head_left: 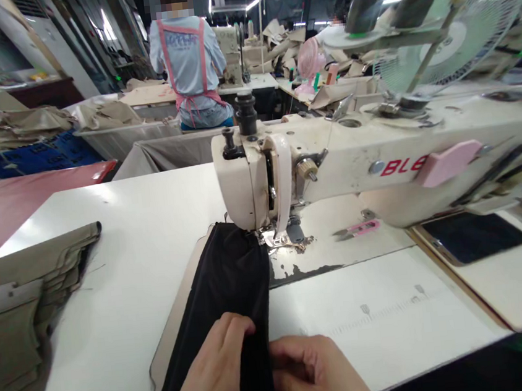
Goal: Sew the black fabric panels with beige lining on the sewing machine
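Note:
A long strip of black fabric [232, 273] lies over a beige fabric piece [185, 300], its far end at the presser foot [272, 238] of a white sewing machine [245, 184]. My left hand [218, 368] lies across the black fabric with its fingers curled onto it, gripping a fold. On the fabric's right edge, my right hand [314, 367] pinches the cloth between thumb and bent fingers. The two hands are close together near the lower edge of the view. What lies under the fingertips is partly hidden.
Stacked olive fabric pieces [16, 308] lie at the left of the white table [117, 248]. Pink-handled thread snips [358, 229] rest on the machine bed. A phone [475, 236] lies at the right. Ahead, a person in a pink-strapped apron [188, 60] sits facing away.

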A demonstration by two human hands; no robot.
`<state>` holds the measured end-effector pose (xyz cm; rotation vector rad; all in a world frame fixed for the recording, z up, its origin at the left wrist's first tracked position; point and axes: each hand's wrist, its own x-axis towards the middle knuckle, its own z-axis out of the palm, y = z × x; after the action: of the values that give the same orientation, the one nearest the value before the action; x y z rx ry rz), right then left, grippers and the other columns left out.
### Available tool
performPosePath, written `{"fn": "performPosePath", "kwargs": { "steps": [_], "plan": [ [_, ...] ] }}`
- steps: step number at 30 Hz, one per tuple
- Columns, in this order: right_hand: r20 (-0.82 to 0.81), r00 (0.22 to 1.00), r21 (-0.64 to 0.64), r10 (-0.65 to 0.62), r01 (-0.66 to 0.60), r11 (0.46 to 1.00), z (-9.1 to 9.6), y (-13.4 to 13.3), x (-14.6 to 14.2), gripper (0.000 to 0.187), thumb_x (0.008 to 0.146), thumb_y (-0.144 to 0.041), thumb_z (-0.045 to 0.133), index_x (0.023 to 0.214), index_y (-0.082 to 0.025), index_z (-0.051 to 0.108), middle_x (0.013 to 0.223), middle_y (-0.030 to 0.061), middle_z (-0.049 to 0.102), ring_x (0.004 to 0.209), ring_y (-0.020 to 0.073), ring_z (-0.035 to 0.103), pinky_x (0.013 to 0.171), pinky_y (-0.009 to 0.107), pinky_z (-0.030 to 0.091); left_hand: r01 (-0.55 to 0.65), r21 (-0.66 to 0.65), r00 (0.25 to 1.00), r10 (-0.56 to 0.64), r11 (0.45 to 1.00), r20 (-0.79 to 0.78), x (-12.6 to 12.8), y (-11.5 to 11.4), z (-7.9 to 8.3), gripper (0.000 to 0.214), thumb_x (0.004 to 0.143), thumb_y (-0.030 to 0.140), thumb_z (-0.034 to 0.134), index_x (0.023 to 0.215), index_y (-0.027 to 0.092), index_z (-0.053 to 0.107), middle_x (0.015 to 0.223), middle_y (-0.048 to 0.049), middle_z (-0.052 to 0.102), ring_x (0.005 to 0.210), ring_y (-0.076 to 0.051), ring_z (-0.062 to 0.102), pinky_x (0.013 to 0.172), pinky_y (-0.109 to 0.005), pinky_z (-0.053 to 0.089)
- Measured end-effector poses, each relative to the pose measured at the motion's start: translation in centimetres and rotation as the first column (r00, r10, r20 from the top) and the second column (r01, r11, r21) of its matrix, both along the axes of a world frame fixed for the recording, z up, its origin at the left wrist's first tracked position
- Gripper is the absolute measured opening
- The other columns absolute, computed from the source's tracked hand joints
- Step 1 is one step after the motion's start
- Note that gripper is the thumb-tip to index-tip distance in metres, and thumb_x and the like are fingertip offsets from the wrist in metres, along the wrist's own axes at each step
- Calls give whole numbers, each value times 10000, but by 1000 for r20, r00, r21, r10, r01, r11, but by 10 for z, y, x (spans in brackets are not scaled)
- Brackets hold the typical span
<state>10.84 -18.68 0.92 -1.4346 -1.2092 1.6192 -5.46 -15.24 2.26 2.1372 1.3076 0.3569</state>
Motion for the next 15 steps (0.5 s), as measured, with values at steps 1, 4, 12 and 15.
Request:
{"fn": "performPosePath", "kwargs": {
  "steps": [1, 4, 12, 15],
  "plan": [
    [-6, 1000, 3, -10, 10, 1000, 0, 1, -1, 153, 725, -168, 542, 651, -172, 675, 573, -16, 564, 621, 150, 559, 549, 200, 433, 3, 27, 1000, -3, 1000, 14, 0, 1, 0, 455, 532, 153, 646, 969, 198, 527, 929, -41, 587, 824, -214, 600, 727, -327, 538],
    [-73, 996, -3, -47, 47, 999, -2, 1, -2, 202, 759, -208, 509, 599, -169, 626, 583, -13, 539, 600, 139, 537, 551, 213, 435, 64, 152, 988, -83, 986, 128, -5, 2, -2, 509, 557, 96, 580, 1047, 216, 511, 979, -47, 592, 870, -209, 601, 749, -312, 537],
    [-206, 970, -184, -127, 90, 979, 2, -15, -12, 61, 688, -214, 596, 695, -161, 624, 507, -36, 552, 461, 114, 537, 449, 198, 408, 194, 590, 938, -325, 784, 123, -20, -5, 14, 217, 949, 173, 403, 986, 176, 617, 824, -23, 675, 771, -113, 627, 714, -170, 512],
    [-249, 958, -226, -143, 86, 970, 9, -24, -15, 132, 710, -250, 579, 679, -155, 664, 493, -38, 530, 454, 99, 513, 443, 185, 397, 316, 734, 912, -407, 601, -60, -15, -15, 15, 304, 973, 165, 356, 978, 157, 660, 820, -21, 711, 783, -124, 639, 801, -213, 493]
  ]
}}
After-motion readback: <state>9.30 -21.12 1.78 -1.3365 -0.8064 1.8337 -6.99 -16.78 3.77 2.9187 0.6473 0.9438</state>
